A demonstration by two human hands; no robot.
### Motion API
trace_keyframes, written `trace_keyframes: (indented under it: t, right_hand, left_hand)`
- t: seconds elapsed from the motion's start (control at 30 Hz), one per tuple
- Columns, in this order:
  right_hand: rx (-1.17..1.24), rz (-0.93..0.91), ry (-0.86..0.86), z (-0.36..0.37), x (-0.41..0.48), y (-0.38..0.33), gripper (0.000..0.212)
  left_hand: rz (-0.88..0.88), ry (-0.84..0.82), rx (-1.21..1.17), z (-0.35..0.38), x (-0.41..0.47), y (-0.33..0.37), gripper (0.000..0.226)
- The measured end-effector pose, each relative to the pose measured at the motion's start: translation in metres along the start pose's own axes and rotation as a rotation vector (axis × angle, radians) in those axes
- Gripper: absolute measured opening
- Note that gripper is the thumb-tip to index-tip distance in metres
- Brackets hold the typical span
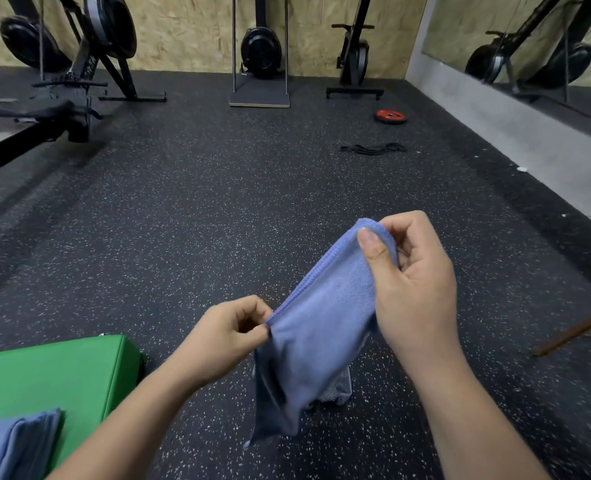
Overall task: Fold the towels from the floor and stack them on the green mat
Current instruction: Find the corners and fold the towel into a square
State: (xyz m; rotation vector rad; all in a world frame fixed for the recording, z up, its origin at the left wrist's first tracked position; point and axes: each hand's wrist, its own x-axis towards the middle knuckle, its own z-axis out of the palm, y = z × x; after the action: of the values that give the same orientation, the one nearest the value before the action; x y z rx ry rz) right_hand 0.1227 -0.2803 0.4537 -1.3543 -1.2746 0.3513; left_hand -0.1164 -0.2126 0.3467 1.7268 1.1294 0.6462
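- Above the speckled rubber floor, the left hand and right hand are each pinching 1 corner of the blue microfibre towel.
- Pulling that top edge taut is helping before folding.
- Beside, the green mat is carrying folded blue towels.

Left hand, right hand — bare forearms
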Motion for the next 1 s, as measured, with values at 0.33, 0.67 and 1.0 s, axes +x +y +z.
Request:
trace_keyframes:
  t: [0.33,0.67,1.0]
  right_hand:
    - [-0.194,0.135,-0.470,0.016,-0.009,0.004,0.035]
    - [-0.271,0.153,-0.616,0.037,-0.015,0.008,0.009]
    - [-0.111,0.105,-0.287,0.026,-0.003,0.003,0.013]
  left_hand:
    - [0.137,0.169,-0.088,-0.013,-0.002,0.027,0.005]
    - [0.190,0.156,-0.186,-0.010,-0.010,0.047,0.013]
    - [0.070,0.068,-0.024,-0.020,-0.007,0.022,0.014]
